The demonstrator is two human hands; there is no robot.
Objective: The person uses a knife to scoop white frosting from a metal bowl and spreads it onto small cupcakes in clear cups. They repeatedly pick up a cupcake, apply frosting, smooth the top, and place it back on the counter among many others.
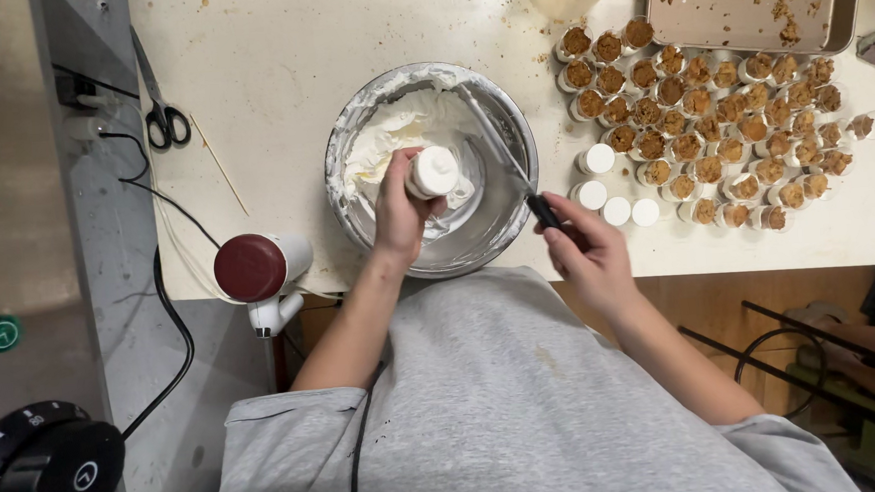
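Observation:
My left hand (401, 210) holds a small white cup (434, 171) filled with cream, over a steel mixing bowl (511, 122) of white cream (401, 128). My right hand (582, 243) grips the black handle of a palette knife (508, 162) whose blade reaches into the bowl. To the right stand several small cups with brown crumbs (710, 112) and a few cream-filled white cups (598, 160).
Scissors (160, 101) and a thin wooden skewer (219, 163) lie left on the white table (268, 65). A hand mixer (259, 270) sits at the table's front edge, its black cord trailing. A crumb-strewn metal tray (744, 5) is at the back right.

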